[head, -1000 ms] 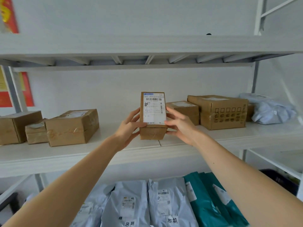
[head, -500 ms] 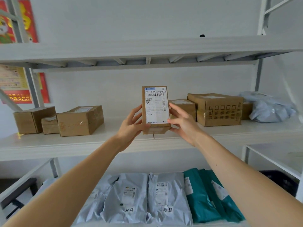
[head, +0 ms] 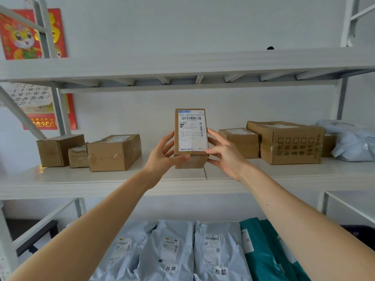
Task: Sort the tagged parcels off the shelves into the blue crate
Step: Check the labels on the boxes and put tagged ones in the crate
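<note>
At left, taped cartons (head: 113, 152) are sitting on the middle shelf (head: 60, 181). My left hand (head: 162, 157) is gripping the small labelled box (head: 190, 134), thumb lying across its lower front, while my right hand (head: 225, 153) is pinching the opposite side, fingers spread. The box is now riding higher than a second ago, clear of the shelf, label facing me. I judge it is being checked for its tag before crating.

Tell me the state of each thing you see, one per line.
Labelled box: upright, held by both hands.
Left hand: grips box's left side.
Right hand: grips box's right side.
Printed carton: closed, taped, on shelf.
Grey mailers: lying label-up below.
</note>
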{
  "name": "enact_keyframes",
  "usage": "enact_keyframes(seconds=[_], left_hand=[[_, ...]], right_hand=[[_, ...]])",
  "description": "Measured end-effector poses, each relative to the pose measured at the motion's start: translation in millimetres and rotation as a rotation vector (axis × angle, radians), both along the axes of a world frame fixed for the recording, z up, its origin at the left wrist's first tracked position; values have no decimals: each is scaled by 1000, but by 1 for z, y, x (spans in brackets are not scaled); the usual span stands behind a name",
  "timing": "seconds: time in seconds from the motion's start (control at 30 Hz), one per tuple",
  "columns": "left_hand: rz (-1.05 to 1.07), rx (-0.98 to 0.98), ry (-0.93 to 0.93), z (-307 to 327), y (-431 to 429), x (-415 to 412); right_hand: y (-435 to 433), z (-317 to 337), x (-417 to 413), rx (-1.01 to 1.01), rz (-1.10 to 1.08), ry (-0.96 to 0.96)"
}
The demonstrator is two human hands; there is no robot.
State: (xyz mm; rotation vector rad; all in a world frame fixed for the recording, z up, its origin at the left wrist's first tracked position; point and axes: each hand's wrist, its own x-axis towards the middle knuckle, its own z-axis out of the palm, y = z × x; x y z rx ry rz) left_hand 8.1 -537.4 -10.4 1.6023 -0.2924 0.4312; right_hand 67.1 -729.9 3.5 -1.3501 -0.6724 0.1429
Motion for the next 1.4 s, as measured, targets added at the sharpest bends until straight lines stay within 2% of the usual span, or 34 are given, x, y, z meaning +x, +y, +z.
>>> enact_keyframes(seconds=[0.43, 0.7, 1.2, 1.4], left_hand=[[208, -67, 38, 6, 84, 37], [261, -11, 53, -1, 134, 63], [453, -39, 259, 3, 164, 108], [524, 67, 275, 12, 157, 109]], right_hand=[[93, 8, 51, -52, -9, 33], [150, 1, 81, -164, -18, 83], [197, -5, 108, -225, 19, 186], [199, -4, 106, -252, -31, 147]])
